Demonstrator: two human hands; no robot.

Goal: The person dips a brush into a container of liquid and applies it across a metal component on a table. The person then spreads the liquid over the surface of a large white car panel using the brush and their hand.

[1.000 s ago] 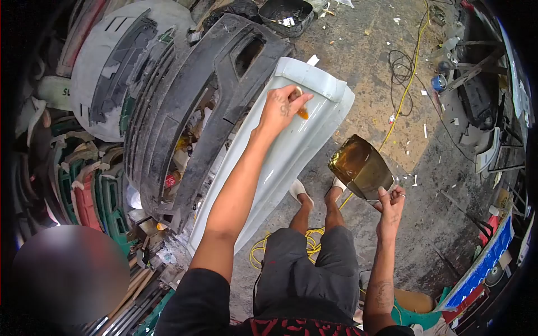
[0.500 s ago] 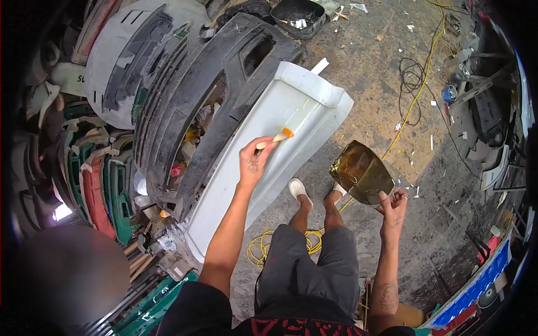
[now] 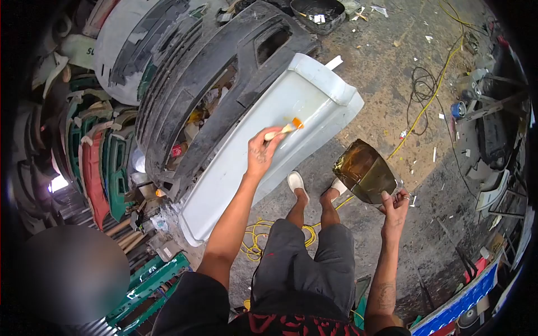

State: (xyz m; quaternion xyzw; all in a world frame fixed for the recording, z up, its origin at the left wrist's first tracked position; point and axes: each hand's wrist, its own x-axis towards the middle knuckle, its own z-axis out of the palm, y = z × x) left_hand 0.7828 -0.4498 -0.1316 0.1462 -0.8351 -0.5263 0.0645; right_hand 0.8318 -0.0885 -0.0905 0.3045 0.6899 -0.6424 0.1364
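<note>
My left hand (image 3: 262,152) is closed round the pale handle of a paintbrush (image 3: 283,131), whose orange bristles rest on or just above a long light-grey panel (image 3: 235,179). A wet, glossy streak shows on the panel near the bristles. Over to the right, my right hand (image 3: 394,205) pinches the near edge of a container (image 3: 367,171) with amber-brown, glossy insides. The container is tilted, and how much liquid it holds I cannot tell.
A dark grey car bumper (image 3: 218,73) lies along the panel's left side. More bumpers, green and red (image 3: 94,173), are stacked at far left. A yellow hose (image 3: 426,106) and a black cable (image 3: 421,92) run over the littered floor. A black tub (image 3: 319,22) stands at the back.
My left hand has shifted the brush slightly up and right in view, toward the panel's far end. The right hand keeps its hold on the container. The whole view has turned a little.
</note>
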